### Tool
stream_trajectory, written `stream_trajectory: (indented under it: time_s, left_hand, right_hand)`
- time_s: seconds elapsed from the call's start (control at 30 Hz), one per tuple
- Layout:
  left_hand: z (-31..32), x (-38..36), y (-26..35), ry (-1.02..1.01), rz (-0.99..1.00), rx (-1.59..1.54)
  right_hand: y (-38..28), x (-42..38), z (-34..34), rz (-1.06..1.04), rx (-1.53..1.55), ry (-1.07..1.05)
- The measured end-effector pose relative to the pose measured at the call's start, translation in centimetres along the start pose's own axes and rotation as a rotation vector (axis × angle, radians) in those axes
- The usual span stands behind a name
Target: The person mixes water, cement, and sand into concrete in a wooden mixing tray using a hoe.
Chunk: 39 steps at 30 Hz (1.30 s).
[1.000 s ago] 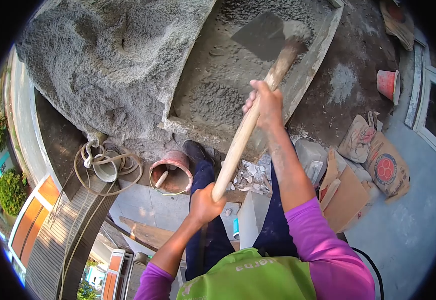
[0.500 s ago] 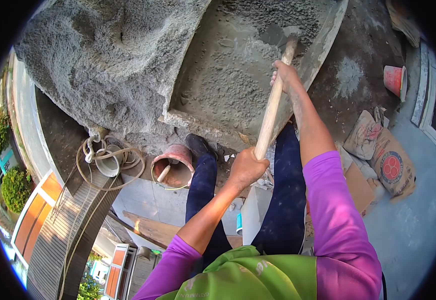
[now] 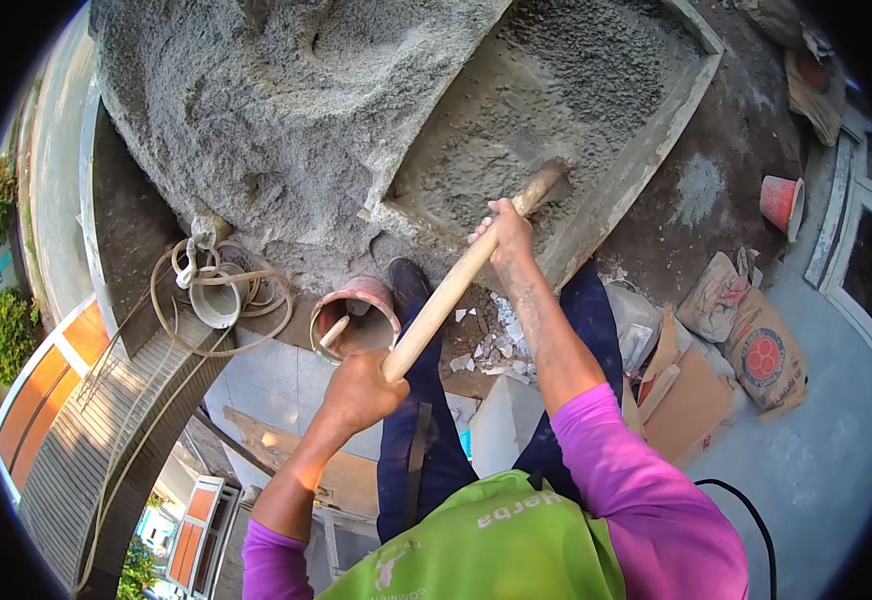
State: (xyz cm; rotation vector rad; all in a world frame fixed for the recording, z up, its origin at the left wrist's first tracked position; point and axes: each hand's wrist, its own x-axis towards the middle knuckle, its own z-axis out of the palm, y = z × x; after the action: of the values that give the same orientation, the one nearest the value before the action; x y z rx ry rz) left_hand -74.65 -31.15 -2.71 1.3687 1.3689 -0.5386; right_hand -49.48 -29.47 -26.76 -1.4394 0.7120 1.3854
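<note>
My left hand (image 3: 364, 388) is wrapped round the butt end of a long wooden hoe handle (image 3: 451, 295). Further up, my right hand (image 3: 509, 235) grips the same handle near the working end. The hoe's head is down in wet grey mortar (image 3: 476, 170), its blade mostly hidden. This mortar lies in a shallow mixing trough with a raised edge (image 3: 636, 165). Just beyond my left hand, a reddish bucket (image 3: 356, 305) lies tipped with a wooden-handled tool inside.
A large heap of grey sand (image 3: 256, 130) borders the trough's left side. Coiled hose (image 3: 281, 315) lies around a pale bucket (image 3: 218, 303). On the right are a red bucket (image 3: 780, 205), cement bags (image 3: 764, 350), cardboard (image 3: 691, 400) and broken white pieces (image 3: 496, 345).
Both hands have drawn the hoe back toward my body and to the left. Its head has slid through the mortar toward the trough's near end. The view has shifted slightly.
</note>
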Motion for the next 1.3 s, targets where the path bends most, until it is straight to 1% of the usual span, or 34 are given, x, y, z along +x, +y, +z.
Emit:
stream_trajectory:
  time_s: [0.07, 0.13, 0.17, 0.2, 0.27, 0.3, 0.33, 0.37, 0.4, 0.43, 0.5, 0.53, 0.6, 0.67, 0.7, 0.77, 0.8, 0.87, 0.93, 0.97, 1.0, 1.1, 1.13, 1.17, 1.23, 1.27, 1.3]
  left_hand:
    - [1.0, -1.7, -0.3, 0.045, 0.05, -0.051]
    - [3.5, -2.1, 0.0, 0.105, 0.115, -0.086]
    - [5.0, -2.0, 1.9, 0.09, 0.08, -0.167]
    - [7.9, -0.8, 2.8, 0.131, 0.151, -0.231]
    - [11.8, 2.4, 7.7, 0.196, 0.261, -0.25]
    - [12.4, 4.1, 11.2, 0.144, 0.229, -0.284]
    - [13.5, 6.5, 14.4, 0.161, 0.232, -0.3]
    - [14.9, 9.1, 17.4, 0.163, 0.248, -0.403]
    - [15.9, 11.6, 20.2, 0.197, 0.298, -0.407]
    - [16.8, 14.0, 22.8, 0.189, 0.288, -0.437]
    - [18.1, 18.1, 26.4, 0.203, 0.293, -0.478]
    - [18.9, 19.6, 27.1, 0.192, 0.277, -0.492]
    - [20.8, 20.3, 26.6, 0.138, 0.179, -0.483]
    - [21.6, 19.4, 25.5, 0.084, 0.101, -0.415]
    - [21.1, 18.3, 24.2, 0.057, 0.072, -0.351]
    - [20.3, 15.7, 22.3, -0.001, 0.018, -0.251]
    - [19.5, 14.7, 21.9, -0.018, 0.004, -0.215]
    - [18.4, 13.1, 20.7, -0.046, -0.018, -0.178]
    - [16.9, 11.0, 18.5, -0.064, -0.057, -0.173]
    - [15.6, 10.2, 17.3, -0.06, -0.086, -0.105]
    - [13.8, 9.7, 16.1, -0.05, -0.081, -0.073]
    - [9.1, 7.5, 12.9, -0.046, -0.05, -0.007]
    - [7.7, 6.8, 11.8, -0.04, -0.04, 0.008]
    - [6.7, 5.8, 10.5, 0.011, -0.015, 0.018]
    - [4.3, 3.2, 7.9, 0.001, 0.014, 0.004]
    - [3.2, 1.5, 7.5, 0.008, -0.05, -0.057]
    - [2.5, -0.1, 7.2, 0.014, -0.117, -0.116]
  right_hand:
    - [-1.3, -3.8, 2.0, -0.055, -0.026, -0.048]
    - [-4.8, -6.0, 2.9, -0.145, -0.081, -0.098]
    - [-6.9, -7.0, 3.0, -0.18, -0.108, -0.12]
    - [-9.9, -8.0, 3.2, -0.267, -0.166, -0.126]
    - [-16.6, -7.7, 3.0, -0.409, -0.27, -0.171]
    - [-20.3, -6.9, 3.0, -0.467, -0.32, -0.173]
    - [-23.9, -5.9, 3.1, -0.5, -0.359, -0.164]
    - [-27.3, -3.9, 3.0, -0.566, -0.418, -0.14]
    - [-30.7, -1.7, 2.6, -0.565, -0.438, -0.151]
    - [-33.5, 0.3, 2.3, -0.552, -0.455, -0.171]
    - [-37.0, 5.1, 1.2, -0.522, -0.482, -0.144]
    - [-37.9, 7.5, 0.3, -0.502, -0.496, -0.127]
    - [-36.1, 11.9, -2.6, -0.428, -0.547, -0.025]
    - [-32.0, 15.1, -6.1, -0.34, -0.62, 0.091]
    - [-29.5, 15.4, -7.7, -0.319, -0.536, 0.078]
    - [-26.8, 14.9, -10.3, -0.194, -0.398, 0.065]
    - [-25.5, 14.5, -10.6, -0.162, -0.396, 0.069]
    - [-23.2, 13.0, -10.1, -0.114, -0.394, 0.073]
    - [-18.7, 12.6, -10.2, -0.04, -0.406, 0.062]
    - [-16.7, 12.4, -10.0, -0.006, -0.322, 0.035]
    - [-14.7, 11.8, -10.0, 0.034, -0.238, 0.014]
    - [-10.6, 9.7, -8.2, 0.047, -0.106, 0.008]
    - [-9.3, 8.7, -7.3, 0.043, -0.085, 0.019]
    - [-8.0, 7.7, -6.3, 0.042, -0.068, 0.026]
    - [-5.8, 4.8, -3.8, 0.055, -0.048, 0.033]
    - [-4.9, 2.7, -2.5, 0.074, -0.043, 0.037]
    - [-4.3, 0.8, -1.3, 0.072, -0.042, -0.002]
